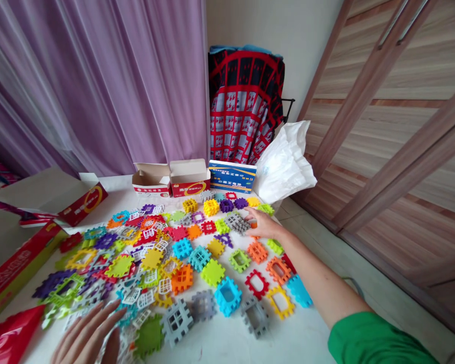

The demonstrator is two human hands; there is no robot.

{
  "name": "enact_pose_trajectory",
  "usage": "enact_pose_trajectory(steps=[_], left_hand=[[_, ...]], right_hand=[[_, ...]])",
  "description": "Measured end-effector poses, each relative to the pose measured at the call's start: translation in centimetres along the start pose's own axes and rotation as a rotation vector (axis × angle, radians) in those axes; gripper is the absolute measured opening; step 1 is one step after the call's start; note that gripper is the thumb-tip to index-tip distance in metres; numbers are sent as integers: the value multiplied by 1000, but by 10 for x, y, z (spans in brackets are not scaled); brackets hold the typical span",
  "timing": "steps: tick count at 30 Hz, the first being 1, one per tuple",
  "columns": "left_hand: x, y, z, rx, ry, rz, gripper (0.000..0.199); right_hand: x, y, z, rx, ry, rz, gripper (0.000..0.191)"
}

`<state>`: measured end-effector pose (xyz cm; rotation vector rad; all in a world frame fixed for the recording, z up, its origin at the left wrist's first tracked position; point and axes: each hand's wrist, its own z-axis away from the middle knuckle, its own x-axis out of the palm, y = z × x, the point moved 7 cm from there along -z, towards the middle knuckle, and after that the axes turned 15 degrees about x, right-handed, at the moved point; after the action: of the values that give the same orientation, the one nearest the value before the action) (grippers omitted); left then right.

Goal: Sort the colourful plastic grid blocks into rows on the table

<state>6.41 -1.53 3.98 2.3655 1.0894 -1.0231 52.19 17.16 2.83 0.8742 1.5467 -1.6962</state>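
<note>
Many colourful plastic building pieces lie spread over the white table [189, 336]. My right hand [262, 224] reaches to the back right, its fingers at a grey block [235, 223]; whether they grip it is hard to tell. Low at the left, my left hand [89, 336] rests over the near edge of the pile with its fingers apart, holding nothing. Nearest to it are a green square piece [148, 336] and a grey window block [177, 321]. A blue block [228, 296] and a yellow frame [280, 302] lie further right.
Two open red and white boxes [189, 188] and a blue box [232, 177] stand along the back. A white plastic bag [285, 164] sits at the back right corner. Larger boxes [20, 268] and a red packet [13, 336] are at the left.
</note>
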Motion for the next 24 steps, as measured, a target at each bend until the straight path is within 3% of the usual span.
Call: enact_pose_trajectory(steps=[1,3,6,8,10,13,19,24], left_hand=[[6,12,-30,25,-11,39,39],[40,38,-99,72,-161,185,41],[123,56,-183,-16,-593,250,54],[163,55,-217,-64,-672,226,62],[190,47,-229,-107,-718,203,66],[209,34,-225,-124,-769,196,67],[220,29,-231,-83,-843,190,47],[219,33,-240,-38,-821,203,49]], right_hand=[[0,-1,0,-8,3,16,86],[0,-6,0,-11,13,57,84],[0,-13,1,23,25,120,82],[0,-17,3,33,9,145,82],[0,-23,4,13,-11,165,83],[0,-28,6,-21,-27,232,85],[2,-39,6,-85,-32,390,83],[2,-41,6,-97,-10,397,75]])
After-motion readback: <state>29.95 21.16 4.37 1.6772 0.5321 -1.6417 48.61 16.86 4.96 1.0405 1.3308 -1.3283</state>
